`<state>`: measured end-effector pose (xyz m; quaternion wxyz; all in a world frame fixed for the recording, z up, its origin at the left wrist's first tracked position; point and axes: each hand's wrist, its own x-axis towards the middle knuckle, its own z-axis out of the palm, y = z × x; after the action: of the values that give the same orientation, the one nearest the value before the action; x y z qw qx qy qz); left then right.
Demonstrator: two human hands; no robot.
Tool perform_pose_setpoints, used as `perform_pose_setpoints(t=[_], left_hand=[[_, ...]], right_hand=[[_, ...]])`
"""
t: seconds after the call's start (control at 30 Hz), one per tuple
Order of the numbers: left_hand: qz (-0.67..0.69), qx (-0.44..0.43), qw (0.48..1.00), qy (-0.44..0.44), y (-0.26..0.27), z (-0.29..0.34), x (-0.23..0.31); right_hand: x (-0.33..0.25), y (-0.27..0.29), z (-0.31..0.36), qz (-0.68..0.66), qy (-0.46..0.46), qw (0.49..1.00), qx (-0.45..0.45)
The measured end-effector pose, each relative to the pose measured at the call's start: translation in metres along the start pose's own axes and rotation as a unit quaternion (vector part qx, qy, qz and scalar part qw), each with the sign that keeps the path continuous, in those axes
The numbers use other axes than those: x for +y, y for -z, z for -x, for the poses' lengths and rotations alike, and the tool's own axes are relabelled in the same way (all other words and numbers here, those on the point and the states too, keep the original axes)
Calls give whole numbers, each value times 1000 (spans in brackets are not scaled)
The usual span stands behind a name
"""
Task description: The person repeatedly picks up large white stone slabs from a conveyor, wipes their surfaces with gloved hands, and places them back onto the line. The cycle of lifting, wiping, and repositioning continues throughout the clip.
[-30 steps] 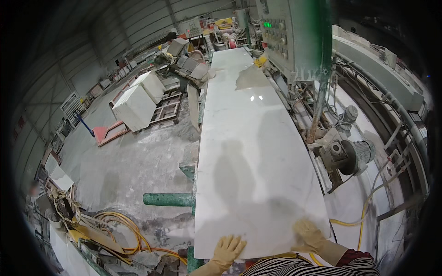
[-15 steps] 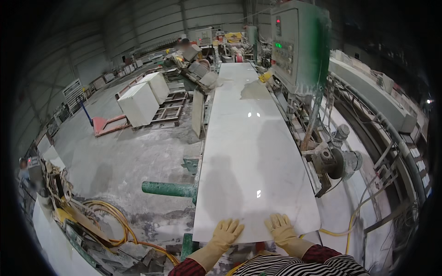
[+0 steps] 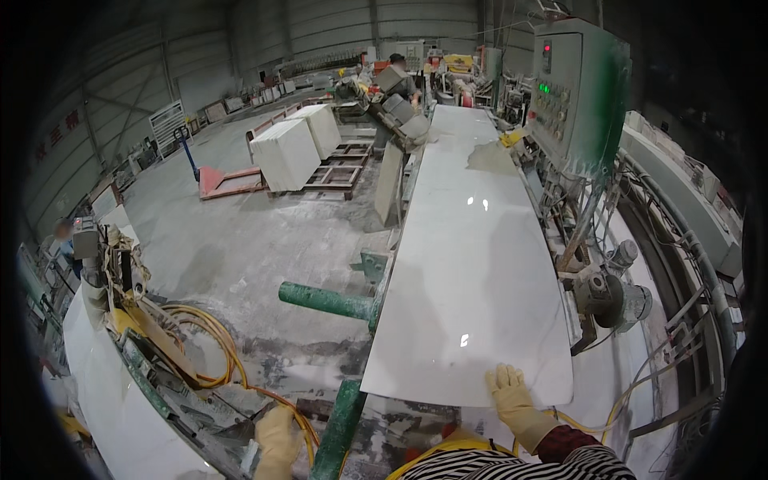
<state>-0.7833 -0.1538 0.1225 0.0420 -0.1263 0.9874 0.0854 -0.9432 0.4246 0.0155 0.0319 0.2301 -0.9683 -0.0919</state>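
Note:
A long, polished white stone slab [image 3: 472, 280] stretches away in front of me. On its near right corner lies my right hand [image 3: 512, 396] in a cream rubber glove, fingers stretched out flat and pointing forward, holding nothing. My left hand [image 3: 276, 440], gloved the same way, is off the slab at the lower left. It hangs low beside a yellow-orange hose [image 3: 300, 420] and left of a green steel bar [image 3: 340, 428]. Its fingers are blurred and turned from view, so I cannot make out whether it touches or holds anything.
A grey-green control cabinet [image 3: 554, 96] and a motor [image 3: 616, 300] stand along the slab's right side. A second green bar [image 3: 328, 300] juts out at left. Stacked white slabs [image 3: 286, 158] rest on racks behind a red pallet jack [image 3: 228, 184]. Another person [image 3: 404, 76] stands far ahead.
My left hand has left the slab's near edge and dropped to the lower left. My right hand stays flat on the slab. The view has turned left, so the scene sits further right.

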Motion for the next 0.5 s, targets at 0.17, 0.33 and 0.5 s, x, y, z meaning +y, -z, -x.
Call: perform_pose_setpoints(t=[0.17, 0.33, 0.5], left_hand=[[-54, -1, 893, 447, -1, 177, -97], [-89, 249, 890, 371, -133, 318, -147], [-17, 229, 865, 446, -50, 248, -80]], right_hand=[[0, 22, -8, -61, 13, 998, -17], [10, -4, -18, -74, 21, 996, -53], [1, 56, -13, -53, -9, 992, -116]])
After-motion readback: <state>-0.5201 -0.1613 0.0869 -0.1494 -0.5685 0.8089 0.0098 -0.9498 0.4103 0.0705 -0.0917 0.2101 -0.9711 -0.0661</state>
